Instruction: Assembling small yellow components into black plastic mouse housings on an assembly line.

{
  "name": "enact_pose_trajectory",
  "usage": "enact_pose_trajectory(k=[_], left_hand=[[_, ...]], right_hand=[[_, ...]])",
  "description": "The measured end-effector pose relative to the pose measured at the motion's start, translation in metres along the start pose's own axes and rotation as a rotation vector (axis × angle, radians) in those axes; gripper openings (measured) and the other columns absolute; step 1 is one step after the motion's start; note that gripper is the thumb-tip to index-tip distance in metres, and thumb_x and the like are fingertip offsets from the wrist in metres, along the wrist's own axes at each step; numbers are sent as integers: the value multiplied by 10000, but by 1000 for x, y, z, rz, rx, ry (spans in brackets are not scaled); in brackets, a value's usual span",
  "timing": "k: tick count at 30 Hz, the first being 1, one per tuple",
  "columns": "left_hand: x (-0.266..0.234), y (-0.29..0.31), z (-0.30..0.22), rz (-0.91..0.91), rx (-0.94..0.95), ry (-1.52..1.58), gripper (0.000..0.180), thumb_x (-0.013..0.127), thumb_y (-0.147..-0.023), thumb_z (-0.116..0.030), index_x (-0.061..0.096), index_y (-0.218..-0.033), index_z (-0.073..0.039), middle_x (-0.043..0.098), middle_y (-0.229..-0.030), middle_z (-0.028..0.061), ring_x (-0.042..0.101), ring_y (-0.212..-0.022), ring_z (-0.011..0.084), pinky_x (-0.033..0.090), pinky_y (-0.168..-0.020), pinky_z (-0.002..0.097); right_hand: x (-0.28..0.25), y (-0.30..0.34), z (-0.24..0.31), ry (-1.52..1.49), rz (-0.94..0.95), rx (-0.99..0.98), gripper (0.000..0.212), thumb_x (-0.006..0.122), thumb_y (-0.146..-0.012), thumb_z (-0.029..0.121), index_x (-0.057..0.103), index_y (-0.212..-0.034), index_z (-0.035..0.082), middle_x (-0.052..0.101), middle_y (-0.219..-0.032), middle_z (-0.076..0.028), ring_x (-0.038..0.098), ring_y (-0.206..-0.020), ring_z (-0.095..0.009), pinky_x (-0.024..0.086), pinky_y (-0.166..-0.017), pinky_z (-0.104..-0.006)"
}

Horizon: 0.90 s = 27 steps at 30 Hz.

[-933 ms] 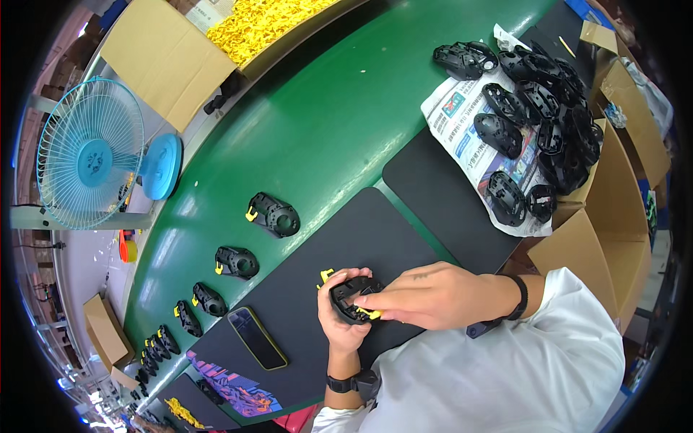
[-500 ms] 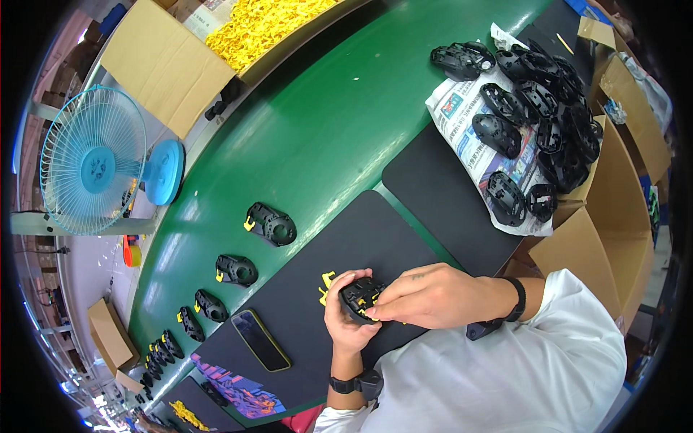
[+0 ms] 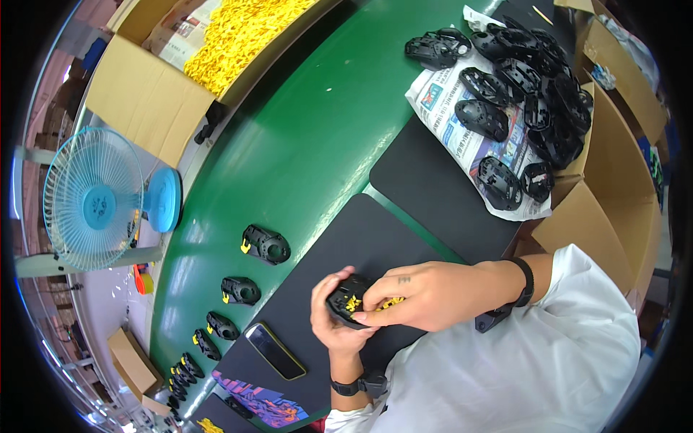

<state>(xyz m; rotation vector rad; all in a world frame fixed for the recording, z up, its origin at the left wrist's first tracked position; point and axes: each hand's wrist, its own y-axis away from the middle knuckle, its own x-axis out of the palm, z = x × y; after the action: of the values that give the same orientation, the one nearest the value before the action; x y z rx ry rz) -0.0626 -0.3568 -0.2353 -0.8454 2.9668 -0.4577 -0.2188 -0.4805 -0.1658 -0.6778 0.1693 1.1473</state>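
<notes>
Glossy green table (image 3: pixel 289 173); blue fan (image 3: pixel 99 208) beyond left edge

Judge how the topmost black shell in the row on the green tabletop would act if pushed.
The black shell looks like moulded plastic, so it is probably stiff and light. Lying low on the glossy green tabletop, it would likely slide rather than roll. The yellow piece jutting from its end might catch.

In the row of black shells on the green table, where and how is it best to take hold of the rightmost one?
Pinch the rightmost shell across its two long sides, probably coming from above: it is elongated and lies on the table, so both sides look reachable. I would stay off the left end, where a yellow piece sticks out.
</notes>
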Motion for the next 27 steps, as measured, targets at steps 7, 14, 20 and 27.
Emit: enact_pose_trajectory(k=[7, 14, 20, 27], left_hand=[[-8, -24, 7, -12, 389, -265, 718, 843, -760, -296, 466, -1311, -33, 582, -1262, 261, 603, -1152, 428, 515, -981, 503], [-10, -79, -21, 300, 545, -503, 955, 852, -601, -615, 516, -1257, -8, 639, -1142, 219, 645, -1021, 372, 479, -981, 567], [18, -142, 23, 427, -151, -92, 936, 639, -859, -610, 321, -1491, 3, 569, -1278, 225, 607, -1104, 292, 489, -954, 393], [-38, -171, 110, 67, -562, 528, 658, 474, -994, -480, 274, -1529, -155, 503, -1382, 211, 565, -1166, 321, 449, -1003, 453]], right_hand=[[-1, 12, 8, 242, -78, -62, 537, 610, -805, 39, 548, -1336, 95, 530, -1217, -109, 588, -1049, -262, 559, -768, -318], [-35, 14, -12, -254, -85, -90, 525, 700, -863, 151, 529, -1344, 30, 561, -1254, -140, 594, -1083, -309, 518, -887, -376], [-79, 49, -24, 381, -342, 185, 446, 650, -884, 172, 574, -1307, 53, 610, -1283, -118, 604, -1151, -290, 513, -956, -390], [-157, 149, -6, 1125, -707, 931, 434, 757, -767, 163, 643, -1181, 103, 602, -1105, -63, 555, -1046, -275, 494, -895, -368]])
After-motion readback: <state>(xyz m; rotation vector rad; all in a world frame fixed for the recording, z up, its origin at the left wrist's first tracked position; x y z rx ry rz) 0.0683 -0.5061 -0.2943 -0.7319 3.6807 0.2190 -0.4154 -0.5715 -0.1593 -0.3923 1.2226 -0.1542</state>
